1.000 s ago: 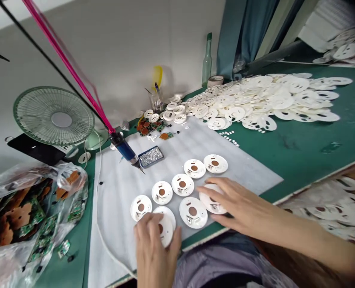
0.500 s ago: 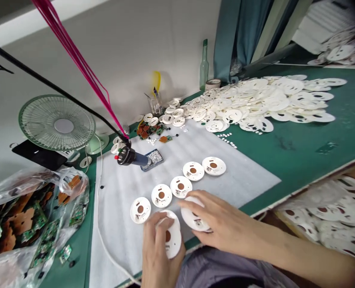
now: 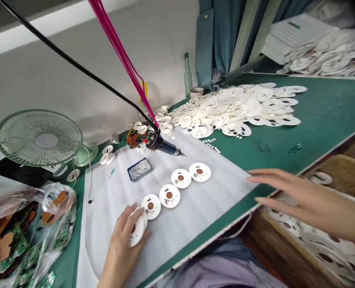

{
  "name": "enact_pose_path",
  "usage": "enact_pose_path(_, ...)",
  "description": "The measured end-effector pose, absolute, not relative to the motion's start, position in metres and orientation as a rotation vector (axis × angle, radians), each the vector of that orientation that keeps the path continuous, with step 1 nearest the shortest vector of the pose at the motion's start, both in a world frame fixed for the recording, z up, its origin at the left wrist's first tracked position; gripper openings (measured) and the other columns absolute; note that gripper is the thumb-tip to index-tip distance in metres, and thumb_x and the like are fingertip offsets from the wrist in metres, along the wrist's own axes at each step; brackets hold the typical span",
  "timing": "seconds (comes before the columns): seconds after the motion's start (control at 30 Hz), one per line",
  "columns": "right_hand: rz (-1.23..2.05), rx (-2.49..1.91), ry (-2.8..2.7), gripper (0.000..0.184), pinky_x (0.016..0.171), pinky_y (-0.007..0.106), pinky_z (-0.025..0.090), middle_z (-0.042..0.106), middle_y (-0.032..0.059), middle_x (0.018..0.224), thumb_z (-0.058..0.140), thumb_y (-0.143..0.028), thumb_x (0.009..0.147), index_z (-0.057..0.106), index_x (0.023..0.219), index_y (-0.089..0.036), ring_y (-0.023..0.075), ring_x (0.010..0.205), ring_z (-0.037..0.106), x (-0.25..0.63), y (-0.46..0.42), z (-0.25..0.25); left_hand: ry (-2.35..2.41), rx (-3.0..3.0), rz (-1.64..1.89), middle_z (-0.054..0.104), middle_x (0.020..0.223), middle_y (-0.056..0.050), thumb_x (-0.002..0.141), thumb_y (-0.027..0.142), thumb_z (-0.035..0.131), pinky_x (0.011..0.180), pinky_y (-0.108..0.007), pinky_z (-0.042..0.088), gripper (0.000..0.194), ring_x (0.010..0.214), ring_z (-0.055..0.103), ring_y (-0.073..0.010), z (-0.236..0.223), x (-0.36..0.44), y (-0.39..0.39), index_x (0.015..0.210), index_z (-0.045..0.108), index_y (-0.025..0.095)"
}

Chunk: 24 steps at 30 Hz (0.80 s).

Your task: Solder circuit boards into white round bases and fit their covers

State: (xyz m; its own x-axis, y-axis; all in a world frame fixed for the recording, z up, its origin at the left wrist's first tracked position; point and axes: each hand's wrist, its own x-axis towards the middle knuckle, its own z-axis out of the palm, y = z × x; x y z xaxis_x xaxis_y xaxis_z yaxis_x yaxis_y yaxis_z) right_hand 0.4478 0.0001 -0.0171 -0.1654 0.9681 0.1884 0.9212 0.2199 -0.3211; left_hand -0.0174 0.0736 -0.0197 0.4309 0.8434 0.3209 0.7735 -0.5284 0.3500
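Note:
My left hand [image 3: 120, 238] grips a round white plastic disc [image 3: 137, 232], tilted, at the near left end of a row of similar discs. Part of the row's end disc shows behind it; whether the two touch I cannot tell. Along the row, each white disc [image 3: 169, 196] lies flat with a brown round centre. To the right, my right hand [image 3: 297, 198] is open and holds nothing, its fingers stretched out over the table's front edge. Below that hand is a box of white discs [image 3: 324, 256].
An electric screwdriver [image 3: 168, 147] hangs on pink cords above the foam sheet [image 3: 213, 212]. A blue tray [image 3: 130, 175] holds small metal screws. A fan [image 3: 47, 140] and a bag of circuit boards [image 3: 57, 196] stand left. A large heap of white discs [image 3: 252, 108] lies behind.
My right hand has let go of a disc and moved right, off the sheet. My left hand has carried its disc to the row's near left end. The view has shifted; the screwdriver hangs farther right.

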Motion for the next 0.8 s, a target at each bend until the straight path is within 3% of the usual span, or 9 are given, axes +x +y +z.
enact_pose_path(0.03,0.17,-1.712,-2.213,0.042,0.096,0.031,0.054,0.044,0.0015,0.145,0.044,-0.053,0.097,0.05,0.136,-0.04,0.0161,0.121,0.057,0.426,0.022,-0.012,1.438,2.53,0.693,0.06,0.137,-0.008,0.092,0.035,0.062,0.092,-0.042,0.058,0.036,0.122,0.062,-0.0283,-0.02,-0.02,0.072,0.128,0.058,0.032)
enact_pose_path(0.13,0.151,-1.48,-2.447,0.067,0.113,0.047,0.043,0.024,0.0083,0.157,0.044,-0.058,0.095,0.034,0.152,-0.026,0.0285,0.144,0.033,0.378,0.083,-0.003,1.526,2.439,0.783,0.062,0.134,-0.01,0.093,0.031,0.059,0.082,-0.035,0.06,0.031,0.115,0.066,-0.0267,-0.016,-0.026,0.06,0.123,0.061,0.028)
enact_pose_path(0.27,0.195,-1.349,-2.589,0.055,0.101,0.045,0.047,0.054,0.0102,0.13,0.04,-0.051,0.098,0.047,0.144,-0.023,0.0237,0.117,0.052,0.36,0.127,0.001,1.575,2.329,0.939,0.061,0.132,-0.013,0.089,0.029,0.061,0.077,-0.033,0.059,0.032,0.116,0.065,-0.0281,-0.007,-0.019,0.053,0.121,0.06,0.024)
enact_pose_path(0.33,0.194,-1.328,-2.607,0.062,0.099,0.043,0.047,0.051,0.0136,0.131,0.037,-0.054,0.099,0.039,0.15,-0.019,0.0236,0.115,0.05,0.352,0.137,0.005,1.516,2.344,0.897,0.063,0.129,-0.012,0.089,0.028,0.062,0.08,-0.033,0.059,0.033,0.116,0.065,-0.0272,-0.003,-0.006,0.061,0.122,0.059,0.025)
enact_pose_path(0.4,0.21,-1.258,-2.672,0.075,0.102,0.042,0.045,0.044,0.0141,0.139,0.046,-0.063,0.092,0.034,0.152,-0.02,0.0255,0.122,0.046,0.34,0.141,0.011,1.428,2.372,0.796,0.062,0.128,-0.011,0.088,0.027,0.063,0.083,-0.034,0.059,0.036,0.115,0.065,-0.0265,0.0,0.009,0.075,0.124,0.057,0.026)
enact_pose_path(0.53,0.288,-1.15,-2.854,0.054,0.098,0.038,0.045,0.054,0.0086,0.124,0.058,-0.052,0.09,0.054,0.136,-0.025,0.0222,0.111,0.051,0.316,0.14,0.023,1.305,2.407,0.687,0.055,0.135,-0.013,0.086,0.026,0.067,0.087,-0.038,0.059,0.05,0.118,0.063,-0.0276,0.001,0.031,0.098,0.133,0.05,0.027)
enact_pose_path(0.7,0.366,-1.238,-2.86,0.077,0.09,0.04,0.048,0.048,0.0133,0.133,0.062,-0.05,0.087,0.032,0.152,-0.023,0.0286,0.112,0.053,0.28,0.141,0.033,1.205,2.276,0.671,0.058,0.131,-0.01,0.083,0.016,0.062,0.099,-0.042,0.052,0.046,0.121,0.061,-0.0267,0.012,0.039,0.102,0.127,0.057,0.028)
enact_pose_path(0.8,0.438,-1.241,-2.865,0.064,0.078,0.034,0.048,0.055,0.0112,0.12,0.062,-0.04,0.083,0.046,0.141,-0.02,0.0246,0.098,0.058,0.269,0.142,0.041,1.214,2.18,0.706,0.061,0.125,-0.01,0.078,0.017,0.065,0.098,-0.043,0.052,0.044,0.115,0.063,-0.0269,0.021,0.043,0.103,0.121,0.059,0.025)
